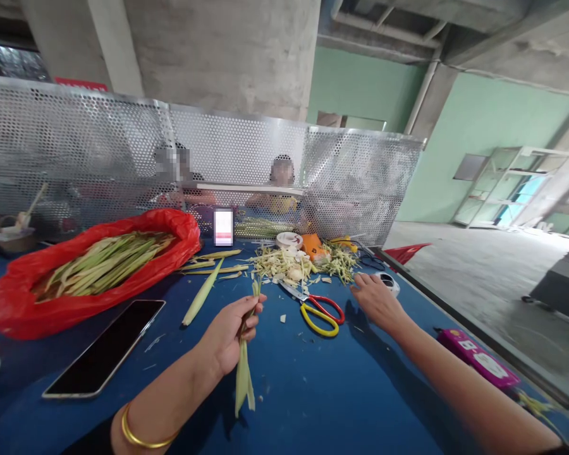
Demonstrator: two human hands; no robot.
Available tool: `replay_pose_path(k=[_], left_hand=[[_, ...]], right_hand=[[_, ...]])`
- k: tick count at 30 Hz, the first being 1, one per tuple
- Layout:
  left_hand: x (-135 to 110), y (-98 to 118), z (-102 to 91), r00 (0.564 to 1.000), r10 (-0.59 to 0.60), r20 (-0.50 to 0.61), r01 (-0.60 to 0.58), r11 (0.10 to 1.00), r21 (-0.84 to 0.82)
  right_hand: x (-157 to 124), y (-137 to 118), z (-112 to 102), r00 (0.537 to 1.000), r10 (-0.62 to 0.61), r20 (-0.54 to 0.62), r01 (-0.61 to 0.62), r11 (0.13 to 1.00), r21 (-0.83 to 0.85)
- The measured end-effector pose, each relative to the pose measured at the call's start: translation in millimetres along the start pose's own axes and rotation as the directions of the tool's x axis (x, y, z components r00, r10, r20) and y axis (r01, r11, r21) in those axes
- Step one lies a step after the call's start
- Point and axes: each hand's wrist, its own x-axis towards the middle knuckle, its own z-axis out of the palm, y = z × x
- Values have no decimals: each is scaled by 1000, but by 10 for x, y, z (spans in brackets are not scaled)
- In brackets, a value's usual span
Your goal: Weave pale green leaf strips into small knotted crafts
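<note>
A green stalk (241, 379) is gripped by the closed fingers (252, 321) of the left hand (230, 335) above the blue desk (313, 392). The right hand (377, 302) is laid open on the desk, just beside yellow-handled scissors (318, 311). Trimmings (294, 264) are heaped beyond.

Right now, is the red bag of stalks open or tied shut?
Open. The red bag lies with its mouth spread wide, and the green stalks inside show plainly from above.
</note>
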Motion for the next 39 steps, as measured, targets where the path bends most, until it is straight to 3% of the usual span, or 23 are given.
replay_pose_path(k=[4, 7, 12, 16, 23, 27, 32, 35, 37, 38, 39], left_hand=[[25, -7, -16, 999, -40, 3, 40, 999, 5], [49, -21, -30, 998, -66, 6, 66, 998, 19], [82, -41, -44, 996, -88, 3, 88, 996, 33], [88, -64, -31, 994, -111, 2, 111, 993, 49], [72, -124, -6, 990, -143, -2, 143, 987, 76], [81, -156, -25, 988, -156, 16, 154, 984, 85], [102, -181, -48, 986, -161, 42, 157, 984, 83], [72, -161, -28, 984, -170, 47, 166, 983, 79], [19, -143, 9, 982, -183, 52, 177, 979, 97], [-18, -140, 37, 980, -192, 57, 185, 976, 115], [-59, -144, 71, 976, -205, 68, 194, 971, 137]], right_hand=[[116, 21, 100, 999, -42, 8, 42, 998, -45], [120, 10, 115, 999, 2, -41, -3, 1000, -27], [47, 88, 37, 972, 188, -144, -171, 977, 123], [39, 246, -22, 914, 380, -140, -324, 894, 308], [345, 588, -77, 739, 672, -34, -579, 661, 477], [352, 864, -128, 571, 820, -32, -695, 504, 512], [-106, 1034, -294, 346, 927, -144, -703, 358, 614], [-503, 855, -407, 266, 928, -261, -644, 373, 668], [-762, 595, -455, 256, 905, -341, -583, 426, 692], [-880, 430, -467, 290, 863, -413, -506, 504, 700], [-987, 248, -472, 286, 848, -446, -480, 530, 699]])
